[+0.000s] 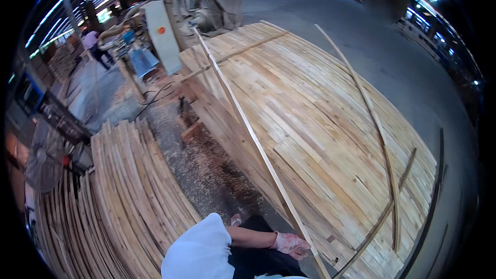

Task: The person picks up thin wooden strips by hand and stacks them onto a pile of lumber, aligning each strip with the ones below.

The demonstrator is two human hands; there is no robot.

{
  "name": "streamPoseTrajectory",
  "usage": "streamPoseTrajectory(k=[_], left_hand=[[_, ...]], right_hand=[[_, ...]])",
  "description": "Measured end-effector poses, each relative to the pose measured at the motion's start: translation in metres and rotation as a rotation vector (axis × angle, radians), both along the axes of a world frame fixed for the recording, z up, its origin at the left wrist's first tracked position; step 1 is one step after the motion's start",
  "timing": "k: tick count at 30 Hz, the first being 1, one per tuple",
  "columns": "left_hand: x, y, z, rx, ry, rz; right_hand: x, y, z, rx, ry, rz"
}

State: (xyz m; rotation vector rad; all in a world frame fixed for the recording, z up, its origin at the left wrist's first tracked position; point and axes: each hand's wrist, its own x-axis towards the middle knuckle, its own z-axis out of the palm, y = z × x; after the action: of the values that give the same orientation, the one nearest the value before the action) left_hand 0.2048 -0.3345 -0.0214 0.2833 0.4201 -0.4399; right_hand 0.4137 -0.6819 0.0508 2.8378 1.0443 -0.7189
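While the gloved hand (292,244) gripped the near end of a long strip (243,119) lying across the board stack (320,124), its far end reached the saw (206,0); it might snag or whip. The other hand was unseen.

Long strip (243,119) lies along left edge of big plank stack (320,124); second plank stack (129,191) left; sawdust floor (206,170) between; machine (206,0) behind.

Raw pale wood strip (248,129), matt; rough-sawn plank stack (320,124); sawdust-strewn concrete floor (206,170); worn cloth glove on left hand (290,244).
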Motion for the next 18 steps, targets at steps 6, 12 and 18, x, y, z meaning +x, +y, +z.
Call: streamPoseTrajectory(k=[6, 12, 18], left_hand=[[-0.001, 0.011, 0.008, -0.090, 0.095, 0.264], [-0.074, 0.114, 0.025, -0.301, -0.092, 0.699], [-0.207, 0.306, 0.025, -0.028, -0.158, 1.164]], right_hand=[[0.051, -0.021, 0.012, -0.059, -0.094, 0.074], [0.032, 0.005, 0.020, 0.002, -0.130, 0.239], [0.000, 0.073, 0.063, -0.020, 0.005, 0.307]])
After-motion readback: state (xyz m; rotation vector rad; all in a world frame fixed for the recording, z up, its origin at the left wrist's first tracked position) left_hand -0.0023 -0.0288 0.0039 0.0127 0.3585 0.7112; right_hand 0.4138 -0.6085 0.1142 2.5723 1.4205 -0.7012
